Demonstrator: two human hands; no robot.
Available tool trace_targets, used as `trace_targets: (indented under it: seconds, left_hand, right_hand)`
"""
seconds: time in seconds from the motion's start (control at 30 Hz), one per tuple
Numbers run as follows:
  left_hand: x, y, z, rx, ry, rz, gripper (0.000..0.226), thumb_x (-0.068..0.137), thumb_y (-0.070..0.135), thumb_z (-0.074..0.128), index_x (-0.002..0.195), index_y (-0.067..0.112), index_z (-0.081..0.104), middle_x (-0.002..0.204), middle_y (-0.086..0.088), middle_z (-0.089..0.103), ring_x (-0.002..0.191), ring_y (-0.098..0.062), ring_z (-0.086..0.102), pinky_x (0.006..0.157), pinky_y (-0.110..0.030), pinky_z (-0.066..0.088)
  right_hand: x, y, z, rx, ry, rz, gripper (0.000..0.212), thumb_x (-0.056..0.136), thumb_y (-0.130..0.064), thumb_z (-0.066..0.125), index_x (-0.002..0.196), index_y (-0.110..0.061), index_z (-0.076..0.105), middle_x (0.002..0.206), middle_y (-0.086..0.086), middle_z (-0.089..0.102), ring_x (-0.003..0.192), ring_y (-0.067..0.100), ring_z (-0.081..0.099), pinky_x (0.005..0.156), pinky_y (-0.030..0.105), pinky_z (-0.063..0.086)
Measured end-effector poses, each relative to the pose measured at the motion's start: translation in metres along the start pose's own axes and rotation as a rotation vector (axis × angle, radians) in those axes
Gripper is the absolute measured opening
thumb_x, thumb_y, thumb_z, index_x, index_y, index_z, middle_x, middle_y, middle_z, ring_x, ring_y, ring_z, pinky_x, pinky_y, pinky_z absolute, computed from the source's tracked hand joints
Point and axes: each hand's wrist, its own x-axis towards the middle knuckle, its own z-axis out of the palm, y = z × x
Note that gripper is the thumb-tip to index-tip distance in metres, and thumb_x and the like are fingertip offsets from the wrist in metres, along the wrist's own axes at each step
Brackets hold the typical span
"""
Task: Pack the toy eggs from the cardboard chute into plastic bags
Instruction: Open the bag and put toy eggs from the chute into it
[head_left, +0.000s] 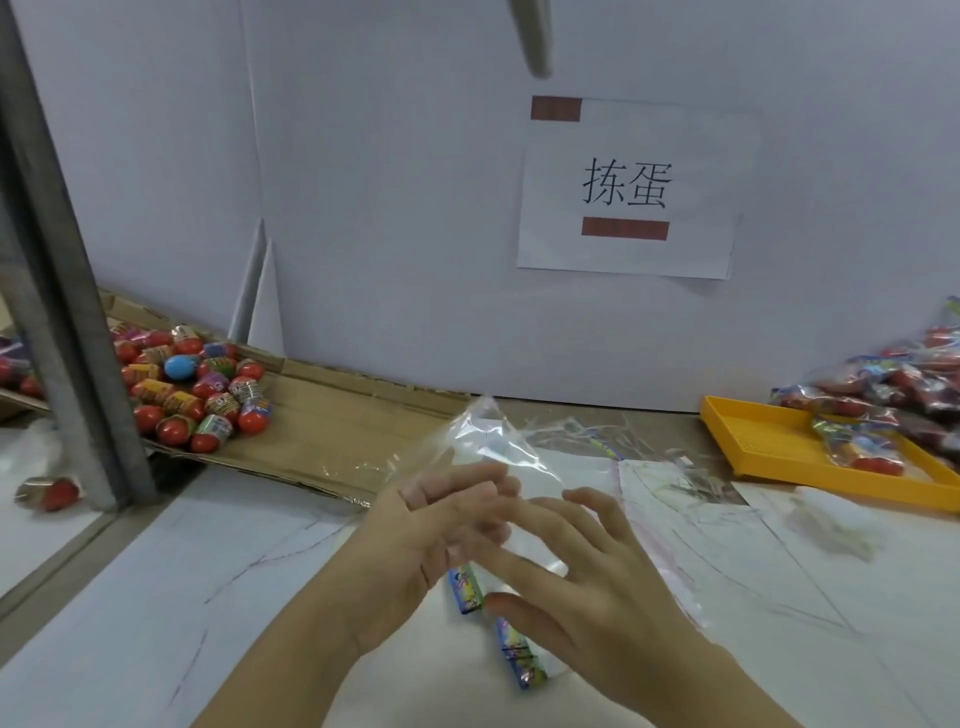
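A clear plastic bag (488, 441) with a colourful printed strip stands up off the table between my hands. My left hand (431, 540) holds it, its fingers showing blurred through the plastic. My right hand (587, 587) lies against the bag's near side with its fingers spread and straight. No egg is visible inside the bag. Toy eggs (197, 384), mostly red with printed wrappers and one blue, are piled on the cardboard chute (311, 415) at the left, well away from both hands.
A metal post (57, 286) stands in front of the chute, with a stray egg (52, 493) left of its foot. More flat bags (649, 467) lie behind my hands. A yellow tray (769, 436) and filled bags (883, 395) sit at the right. A white wall closes the back.
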Motion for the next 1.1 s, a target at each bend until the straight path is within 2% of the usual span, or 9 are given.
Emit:
trace_targets:
  seconds: [0.2,0.3,0.47,0.6,0.73,0.9,0.97,1.03,1.1]
  left_hand:
    - [0.001,0.007,-0.001,0.024,0.135,0.017,0.022,0.065,0.01,0.072,0.084,0.004,0.078,0.089,-0.019,0.075,0.077,-0.023,0.075,0.062,-0.025,0.058]
    - [-0.002,0.009,0.001,0.126,0.155,-0.011,0.024,0.057,0.016,0.077,0.08,0.009,0.08,0.085,-0.016,0.075,0.073,-0.022,0.075,0.059,-0.025,0.058]
    - [-0.004,0.009,0.004,0.221,0.141,-0.039,0.016,0.057,0.015,0.079,0.072,0.011,0.079,0.08,-0.015,0.075,0.068,-0.024,0.073,0.057,-0.026,0.057]
    - [-0.005,0.008,0.006,0.295,0.122,-0.063,0.023,0.057,0.019,0.082,0.078,0.009,0.078,0.082,-0.015,0.075,0.069,-0.024,0.073,0.061,-0.027,0.057]
    - [-0.005,0.008,0.008,0.267,0.128,-0.081,0.027,0.051,0.024,0.083,0.074,0.011,0.079,0.079,-0.012,0.075,0.065,-0.021,0.073,0.056,-0.025,0.056]
    - [-0.004,0.009,0.001,0.233,0.206,-0.078,0.018,0.06,0.021,0.08,0.075,0.012,0.079,0.085,-0.013,0.076,0.069,-0.022,0.074,0.056,-0.024,0.056]
    - [-0.002,0.008,-0.001,0.22,0.233,-0.069,0.007,0.075,0.013,0.074,0.076,0.016,0.08,0.087,-0.012,0.076,0.072,-0.022,0.074,0.057,-0.023,0.057]
    - [-0.001,0.008,-0.003,0.203,0.258,-0.059,0.012,0.078,0.009,0.071,0.076,0.016,0.08,0.087,-0.012,0.076,0.072,-0.022,0.074,0.057,-0.023,0.057]
    - [-0.001,0.01,-0.003,0.176,0.268,-0.045,0.009,0.067,0.015,0.076,0.075,0.014,0.08,0.085,-0.014,0.076,0.071,-0.022,0.074,0.057,-0.023,0.057]
  right_hand:
    - [0.003,0.001,-0.005,0.603,0.017,0.706,0.071,0.079,-0.066,0.054,0.141,-0.051,0.023,0.146,-0.026,0.029,0.136,-0.003,0.028,0.107,0.022,0.028]
    - [0.014,0.017,-0.007,0.787,0.042,0.887,0.081,0.062,-0.074,0.062,0.133,-0.061,0.027,0.125,-0.038,0.043,0.117,-0.01,0.046,0.09,0.021,0.044]
    - [0.043,0.042,-0.017,1.097,-0.313,1.087,0.101,0.048,-0.062,0.08,0.136,-0.055,0.031,0.094,-0.011,0.071,0.074,0.018,0.071,0.056,0.036,0.058]
    - [0.055,0.036,-0.014,0.938,-0.364,0.98,0.078,0.045,-0.061,0.08,0.114,-0.064,0.044,0.081,-0.01,0.069,0.051,0.014,0.065,0.041,0.024,0.047]
    - [0.057,0.036,0.004,0.922,-0.136,0.936,0.005,0.081,-0.035,0.072,0.082,-0.031,0.07,0.049,-0.001,0.06,0.03,0.001,0.044,0.032,0.013,0.03]
    - [0.05,0.093,0.019,0.68,0.175,1.179,0.017,0.092,-0.027,0.062,0.086,-0.013,0.07,0.049,-0.004,0.052,0.042,0.009,0.046,0.044,0.023,0.039]
    - [0.037,0.118,0.022,0.303,-0.184,0.993,0.029,0.093,-0.031,0.057,0.116,-0.013,0.062,0.088,0.003,0.065,0.078,0.019,0.058,0.071,0.033,0.048]
    - [0.024,0.128,0.021,0.024,-0.802,0.891,0.071,0.084,-0.046,0.064,0.146,-0.029,0.032,0.138,0.007,0.044,0.122,0.026,0.044,0.097,0.042,0.041]
    - [0.034,0.143,0.005,0.12,-1.02,0.913,0.094,0.074,-0.057,0.071,0.15,-0.037,0.018,0.152,0.002,0.03,0.139,0.032,0.03,0.107,0.05,0.033]
